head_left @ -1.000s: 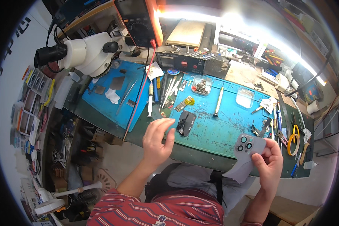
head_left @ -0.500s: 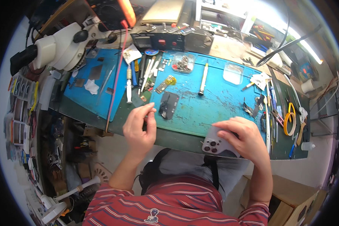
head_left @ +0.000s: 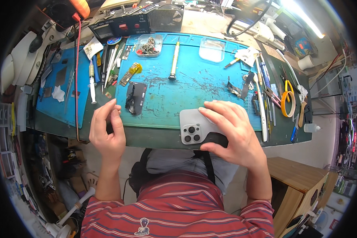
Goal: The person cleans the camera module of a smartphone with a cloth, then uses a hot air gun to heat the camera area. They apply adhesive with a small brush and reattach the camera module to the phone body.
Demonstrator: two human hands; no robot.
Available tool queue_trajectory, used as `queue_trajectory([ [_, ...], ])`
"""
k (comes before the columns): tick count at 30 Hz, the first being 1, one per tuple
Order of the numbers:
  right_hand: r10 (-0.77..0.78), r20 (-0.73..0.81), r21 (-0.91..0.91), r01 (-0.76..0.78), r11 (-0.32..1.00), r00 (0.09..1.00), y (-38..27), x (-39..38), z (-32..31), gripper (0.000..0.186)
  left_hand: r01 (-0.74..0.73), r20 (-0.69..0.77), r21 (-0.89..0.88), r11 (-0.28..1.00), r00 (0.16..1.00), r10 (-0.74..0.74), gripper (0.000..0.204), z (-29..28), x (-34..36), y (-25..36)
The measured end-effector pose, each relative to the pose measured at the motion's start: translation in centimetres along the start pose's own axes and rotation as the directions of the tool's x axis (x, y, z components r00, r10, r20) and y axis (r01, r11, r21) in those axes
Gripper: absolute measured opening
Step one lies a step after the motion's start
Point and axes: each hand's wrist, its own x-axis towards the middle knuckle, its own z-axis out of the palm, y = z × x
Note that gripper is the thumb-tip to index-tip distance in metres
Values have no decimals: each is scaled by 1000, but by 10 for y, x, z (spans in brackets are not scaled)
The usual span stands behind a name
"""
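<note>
— Where is the grey phone back [head_left: 194, 117]?
— At the near edge of the counter [head_left: 148, 137], by the front border of the blue mat [head_left: 164, 113]. Whether it rests there or is slightly lifted, I cannot tell.
— How would it handle, in your opinion?
— I suppose it is light and stiff, smooth enough to slip, and a knock on the corner could crack it. I would take it by its two long edges, away from the camera block [head_left: 191, 135].
— And its look?
— Pale grey, with rounded corners. The camera block sits toward seven o'clock, with three large dark lenses. Part of the piece is hidden by the hand.
— What do the hands do?
— The right grip [head_left: 236, 133], at three o'clock, spans it: fingertips at the far edge, thumb at the near one. The left grip [head_left: 106, 133], at nine o'clock, leaves a narrow gap, and I see nothing in it.
— And around?
— At ten o'clock, a black panel [head_left: 139, 98]; between eleven and twelve, a screwdriver [head_left: 175, 59]; near two, dark scraps [head_left: 248, 84].
</note>
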Motion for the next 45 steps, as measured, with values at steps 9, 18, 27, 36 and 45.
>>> queue_trajectory([
  [9, 11, -20, 32, -10, 999, 1000, 5, -3, 3, 69, 7, 19, -15, 1000, 1000, -7, 24, 0, 0, -1],
  [18, 58, -83, 153, -45, 987, 995, -9, -10, -17, 37, -8, 8, 6, 1000, 1000, 8, 23, 0, 0, -3],
  [27, -436, -365, -377, 298, 877, 822, -5, -49, 50, 22, -15, 21, 0, 1000, 1000, 15, 20, 1, 1, -1],
  [36, -437, -326, -387, 303, 871, 838, 2, -59, 60, 21, 3, 28, 18, 1000, 1000, -3, 18, 1, 1, -1],
  [45, -136, -198, -328, 65, 942, 971, -8, -50, 47, 46, 3, 27, 24, 1000, 1000, -3, 19, 1, 0, -2],
])
